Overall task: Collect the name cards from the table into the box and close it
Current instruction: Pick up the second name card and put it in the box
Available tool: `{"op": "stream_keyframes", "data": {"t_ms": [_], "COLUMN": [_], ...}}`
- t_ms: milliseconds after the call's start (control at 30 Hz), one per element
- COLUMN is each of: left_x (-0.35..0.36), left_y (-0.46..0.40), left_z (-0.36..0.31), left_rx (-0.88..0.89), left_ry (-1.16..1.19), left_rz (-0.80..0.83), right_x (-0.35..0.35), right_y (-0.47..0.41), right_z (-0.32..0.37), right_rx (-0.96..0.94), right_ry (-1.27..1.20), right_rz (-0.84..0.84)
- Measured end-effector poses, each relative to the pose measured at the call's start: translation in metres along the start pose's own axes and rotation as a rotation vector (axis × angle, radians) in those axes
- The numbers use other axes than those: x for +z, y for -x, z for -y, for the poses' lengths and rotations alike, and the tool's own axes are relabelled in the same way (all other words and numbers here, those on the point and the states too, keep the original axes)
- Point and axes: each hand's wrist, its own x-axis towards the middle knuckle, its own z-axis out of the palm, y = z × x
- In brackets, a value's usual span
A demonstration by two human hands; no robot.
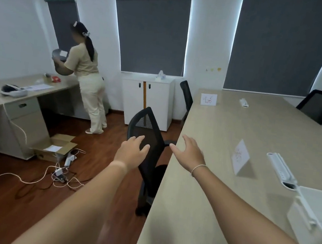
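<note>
A folded white name card (240, 156) with orange writing stands on the long beige table (199, 186), right of my hands. A second name card (208, 99) stands at the table's far left corner. The white box (313, 221) sits open at the right edge of view, its lid raised. My left hand (131, 151) is stretched out, fingers apart, over the back of a black mesh chair (147, 132). My right hand (189, 152) hovers empty, fingers spread, above the table's left edge, well left of the nearer card.
A white power strip (280, 169) lies beside the box, a smaller white item (244, 102) further back. Black chairs (321, 105) stand round the table. Cables (60, 172) and a cardboard box (57, 147) litter the floor. A person (89, 77) stands at the left desk.
</note>
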Motion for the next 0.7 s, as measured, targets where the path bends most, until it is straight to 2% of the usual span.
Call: {"op": "stream_keyframes", "data": {"t_ms": [333, 567, 700], "left_x": [-0.030, -0.020, -0.012], "left_y": [-0.156, -0.259, -0.314], "left_z": [0.036, 0.054, 0.068], "left_rx": [0.080, 0.194, 0.325], "left_ry": [-0.044, -0.023, -0.018], "left_rz": [-0.041, 0.074, 0.127], "right_x": [0.036, 0.060, 0.082], "right_y": [-0.140, -0.202, -0.229], "right_z": [0.042, 0.047, 0.052], "right_rx": [-0.005, 0.101, 0.174], "right_ry": [-0.040, -0.011, 0.007], "right_rz": [-0.091, -0.163, -0.224]}}
